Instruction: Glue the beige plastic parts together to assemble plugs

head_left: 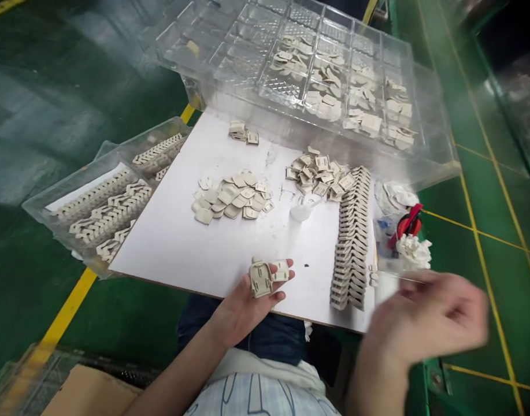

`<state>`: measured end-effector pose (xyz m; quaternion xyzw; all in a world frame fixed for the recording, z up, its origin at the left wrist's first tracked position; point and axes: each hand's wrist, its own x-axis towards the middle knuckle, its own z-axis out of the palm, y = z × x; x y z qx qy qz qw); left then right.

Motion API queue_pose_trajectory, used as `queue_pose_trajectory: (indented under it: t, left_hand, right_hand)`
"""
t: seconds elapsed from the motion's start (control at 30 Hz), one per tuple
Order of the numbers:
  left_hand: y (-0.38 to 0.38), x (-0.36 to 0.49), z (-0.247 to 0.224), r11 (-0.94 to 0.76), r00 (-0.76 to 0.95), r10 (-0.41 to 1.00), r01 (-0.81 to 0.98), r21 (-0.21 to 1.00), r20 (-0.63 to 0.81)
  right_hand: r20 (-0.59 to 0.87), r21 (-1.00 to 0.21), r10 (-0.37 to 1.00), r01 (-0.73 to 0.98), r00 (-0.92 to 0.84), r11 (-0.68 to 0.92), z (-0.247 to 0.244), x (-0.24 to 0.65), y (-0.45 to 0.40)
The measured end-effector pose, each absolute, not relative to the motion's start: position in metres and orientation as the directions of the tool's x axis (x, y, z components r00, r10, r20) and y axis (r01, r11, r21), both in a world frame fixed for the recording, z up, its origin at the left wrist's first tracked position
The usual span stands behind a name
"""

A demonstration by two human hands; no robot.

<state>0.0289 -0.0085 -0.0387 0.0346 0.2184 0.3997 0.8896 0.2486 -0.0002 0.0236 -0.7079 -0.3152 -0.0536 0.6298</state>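
Note:
At the board's front edge, my left hand (243,306) is turned palm up. Its thumb and fingers hold a beige moulded plastic part (261,279) with slots and a raised rim. A second, smaller beige piece (281,270) rests against the fingertips. My right hand (438,318) is off the board's right edge and blurred by motion. Its fingers are closed on a thin light stick (406,279) that points left; its exact kind cannot be made out. Just left of that hand runs a long double row of stacked beige parts (351,242).
On the white board (160,248) lie heaps of flat beige pieces (232,196) and slotted pieces (321,173), beside a small translucent cup (300,212). A clear compartment tray (286,86) stands behind, another tray (104,202) at left. Red-handled scissors (407,222) lie right.

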Motion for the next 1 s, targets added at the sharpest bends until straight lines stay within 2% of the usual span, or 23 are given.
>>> queue_pose_trajectory:
  t: [0.07, 0.17, 0.43, 0.63, 0.83, 1.0]
  left_hand:
    - [-0.008, 0.029, -0.038, 0.674, 0.578, 0.729, -0.7, 0.237, -0.366]
    - [-0.008, 0.029, -0.037, 0.667, 0.577, 0.735, -0.71, 0.227, -0.357]
    - [-0.008, 0.029, -0.038, 0.676, 0.584, 0.725, -0.705, 0.215, -0.365]
    - [-0.008, 0.029, -0.038, 0.672, 0.586, 0.731, -0.708, 0.218, -0.349]
    - [-0.006, 0.029, -0.034, 0.685, 0.576, 0.72, -0.679, 0.264, -0.387]
    - [-0.006, 0.029, -0.035, 0.683, 0.564, 0.719, -0.682, 0.263, -0.406]
  right_hand:
    - [0.34, -0.936, 0.521, 0.337, 0.783, 0.104, 0.014, 0.212, 0.008]
    - [0.253, -0.968, 0.604, 0.192, 0.756, 0.165, 0.003, 0.186, 0.015]
    - [0.21, -0.97, 0.638, 0.241, 0.741, 0.039, -0.008, 0.195, 0.01]
    - [0.192, -0.98, 0.646, 0.177, 0.738, 0.089, -0.007, 0.191, 0.008]
    - [0.181, -0.976, 0.698, 0.212, 0.693, 0.043, -0.007, 0.189, 0.004]
    - [0.194, -0.977, 0.657, 0.2, 0.729, 0.067, -0.008, 0.194, 0.003]
